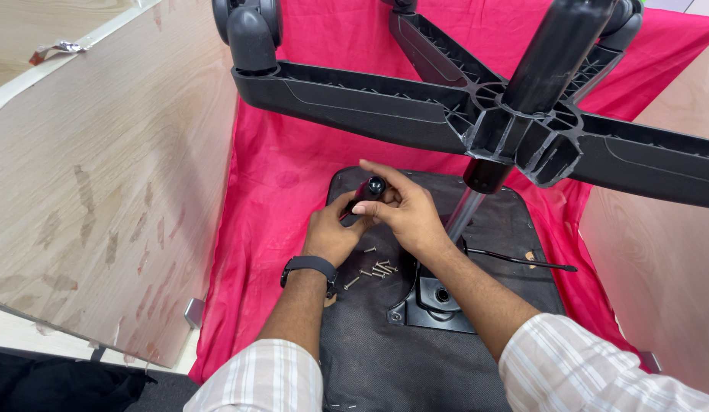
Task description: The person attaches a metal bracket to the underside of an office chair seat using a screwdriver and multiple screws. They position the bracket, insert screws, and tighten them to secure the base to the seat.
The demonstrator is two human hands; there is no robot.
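Red cloth (270,191) covers the work surface, boxed in by light wood-grain panels: one on the left (102,191), one on the right (659,259). An office chair lies upside down on the cloth, with the black seat underside (385,358) facing up. The black five-star base (415,99) fills the top of the view, with a caster (251,30) at the end of its left spoke. The gas-lift column (465,214) runs from the base hub down to the metal mechanism plate (434,301) bolted on the seat. A thin black lever rod (522,261) sticks out to the right from that plate.

Both hands meet over the seat on a screwdriver (366,197) with a black handle showing some red. The left hand (331,233) is wrapped around the lower part of the handle and wears a black wristband (310,267). The right hand (404,214) is curled over from the right, fingertips pinching the handle near its rounded top end. The shaft and tip are hidden by the hands.

Loose screws (373,268) lie scattered on the seat fabric just below the hands, near the plate. Plaid shirt sleeves are visible at the bottom edge.
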